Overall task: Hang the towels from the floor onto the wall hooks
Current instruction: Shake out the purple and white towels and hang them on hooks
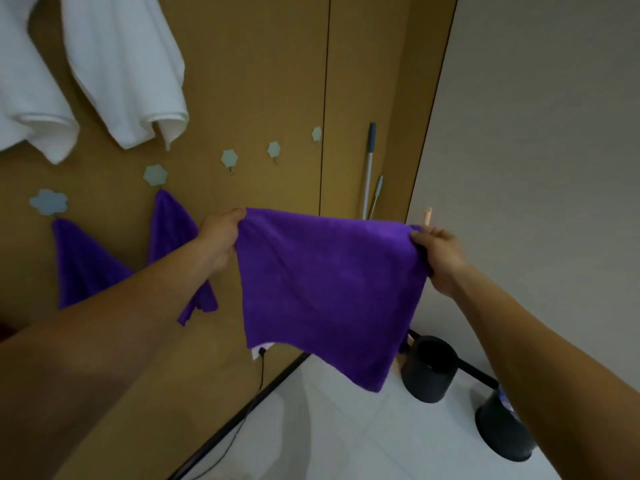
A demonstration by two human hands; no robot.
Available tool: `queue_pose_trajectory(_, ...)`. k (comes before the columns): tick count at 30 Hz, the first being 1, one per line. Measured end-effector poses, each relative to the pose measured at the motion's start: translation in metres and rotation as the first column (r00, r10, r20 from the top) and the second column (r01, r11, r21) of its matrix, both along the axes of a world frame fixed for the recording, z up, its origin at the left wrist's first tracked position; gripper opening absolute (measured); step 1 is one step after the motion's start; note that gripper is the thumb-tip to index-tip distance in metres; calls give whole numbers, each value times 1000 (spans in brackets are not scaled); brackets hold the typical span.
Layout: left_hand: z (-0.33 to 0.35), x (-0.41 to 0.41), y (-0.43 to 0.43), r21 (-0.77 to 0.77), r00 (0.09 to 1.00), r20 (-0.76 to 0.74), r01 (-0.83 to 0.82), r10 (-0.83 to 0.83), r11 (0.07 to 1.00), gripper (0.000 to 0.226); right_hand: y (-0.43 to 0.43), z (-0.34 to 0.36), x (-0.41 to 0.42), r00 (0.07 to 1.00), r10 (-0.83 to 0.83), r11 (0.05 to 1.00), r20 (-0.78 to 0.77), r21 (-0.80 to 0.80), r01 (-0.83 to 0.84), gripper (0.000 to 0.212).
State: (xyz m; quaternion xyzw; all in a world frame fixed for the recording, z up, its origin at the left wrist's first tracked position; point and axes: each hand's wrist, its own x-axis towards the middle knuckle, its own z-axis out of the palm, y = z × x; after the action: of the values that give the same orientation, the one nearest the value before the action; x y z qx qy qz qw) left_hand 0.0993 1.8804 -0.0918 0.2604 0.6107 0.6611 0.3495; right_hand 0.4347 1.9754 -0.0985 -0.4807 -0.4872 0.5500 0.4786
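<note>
I hold a purple towel (325, 289) spread out in front of the brown wall. My left hand (221, 237) pinches its upper left corner and my right hand (440, 254) grips its upper right corner. A row of pale flower-shaped wall hooks runs up to the right. Two purple towels hang from the two leftmost hooks, one (83, 261) on the left and one (169, 226) partly behind my left arm. Three hooks (229, 158) (273, 149) (316, 134) further right are bare. Two white towels (128, 71) hang higher up on the left.
Mop or broom handles (369, 168) lean in the corner. Two black bins (429, 367) (504, 431) stand on the white tile floor at the right. A black cable (261, 368) drops from a wall socket below the held towel.
</note>
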Motion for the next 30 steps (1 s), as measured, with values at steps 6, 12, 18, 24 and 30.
queue_pose_trajectory(6, 7, -7, 30, -15, 989, -62, -137, 136, 990, 20, 66, -17, -4, 987, 83, 996, 138, -46, -77, 20)
queue_pose_trajectory(12, 8, -22, 52, -74, 933, -77, -357, 351, 931, 15, 107, -9, -17, 907, 398, 917, 135, -60, -393, 4)
queue_pose_trajectory(18, -6, -37, 48, -152, 885, -84, -465, 458, 872, 22, 135, 4, -43, 914, 387, 919, 124, 24, -393, 17)
queue_pose_trajectory(24, -8, -40, 37, -174, 838, -141, -545, 527, 820, 28, 142, 9, -63, 893, 431, 891, 130, 96, -444, 17)
queue_pose_trajectory(30, 1, -46, 33, -109, 875, -118, -482, 470, 870, 48, 148, 19, -82, 860, 434, 868, 267, 131, -479, 38)
